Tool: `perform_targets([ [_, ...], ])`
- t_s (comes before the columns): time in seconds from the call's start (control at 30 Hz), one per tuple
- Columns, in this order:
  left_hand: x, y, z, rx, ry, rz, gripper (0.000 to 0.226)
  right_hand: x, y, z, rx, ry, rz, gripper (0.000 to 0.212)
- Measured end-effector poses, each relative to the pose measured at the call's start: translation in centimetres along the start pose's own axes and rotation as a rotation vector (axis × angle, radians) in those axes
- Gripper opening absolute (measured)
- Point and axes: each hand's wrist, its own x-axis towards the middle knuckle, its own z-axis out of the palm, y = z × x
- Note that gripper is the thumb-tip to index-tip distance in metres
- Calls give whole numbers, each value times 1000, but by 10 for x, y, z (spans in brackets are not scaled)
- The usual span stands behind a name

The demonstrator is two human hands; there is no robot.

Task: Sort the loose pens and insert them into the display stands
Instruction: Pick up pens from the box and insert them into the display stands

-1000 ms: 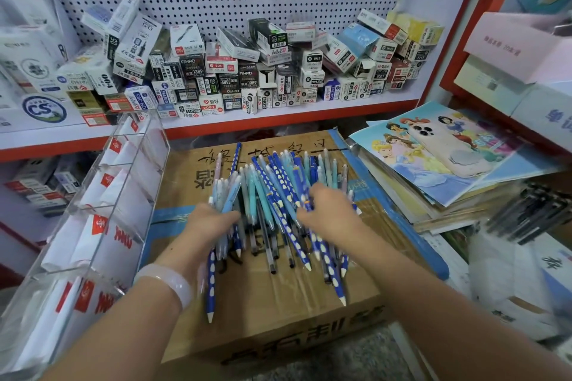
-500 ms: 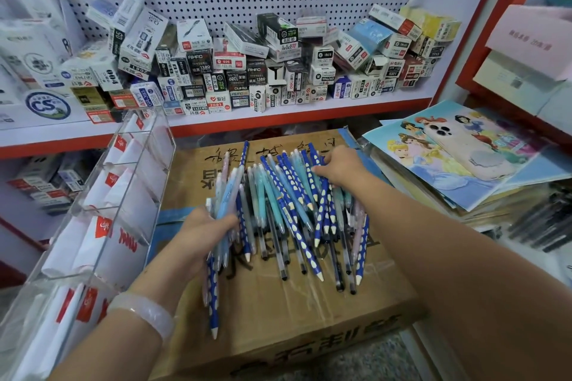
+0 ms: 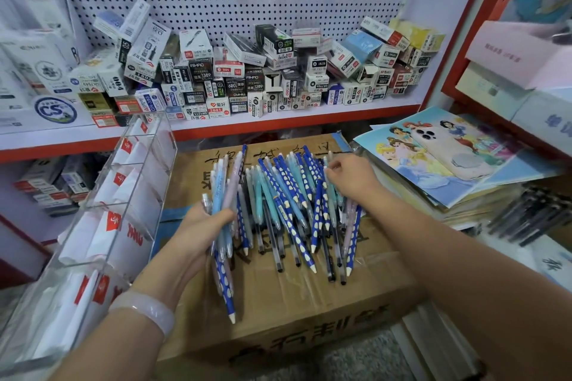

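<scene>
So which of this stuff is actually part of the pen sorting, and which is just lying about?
Job: loose pens on the carton; bundle of pens gripped by the left hand; right hand picking; clear display stand.

Lying about: boxed stock, picture books, phone.

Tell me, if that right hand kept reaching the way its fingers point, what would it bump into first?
Probably the loose pens: the right hand points left across the pile on the cardboard box, fingertips already at their tops.

pens [image 3: 288,204]: blue, white-dotted; teal | box [image 3: 278,303]: brown | shelf edge [image 3: 278,124]: red
</scene>
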Motion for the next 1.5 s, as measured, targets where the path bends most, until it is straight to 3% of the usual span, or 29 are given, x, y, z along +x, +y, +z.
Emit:
perform_targets([
  [0.17, -20, 15, 4, -76, -84, 68, 16, -36, -34, -16, 313, -113, -63, 24],
  [0.37, -59, 38, 27, -194, -207, 128, 20, -90, -74, -32, 918, -399, 101, 35],
  [0.53, -99, 61, 51, -255, -279, 133, 16, -112, -76, -73, 1140, -303, 193, 19],
  [0.73, -142, 85, 96, -213, -453, 160, 10, -135, -38, -128, 1137, -118, 274, 24],
  [0.97, -181, 103, 165, -330, -504, 160, 6, -169, 21, -207, 1159, 115, 220, 28],
  [1.13, -197, 88, 209, -282, -551, 135, 10, -198, 81, -257, 1185, 363, 236, 27],
  [1.4, -236, 45, 271, -133, -641, 131, 8, -272, 168, -280, 629, 521, 353, 22],
  [1.5, -259, 35, 295, -164, -725, 76, 5, -300, 197, -276, 585, 553, 407, 23],
])
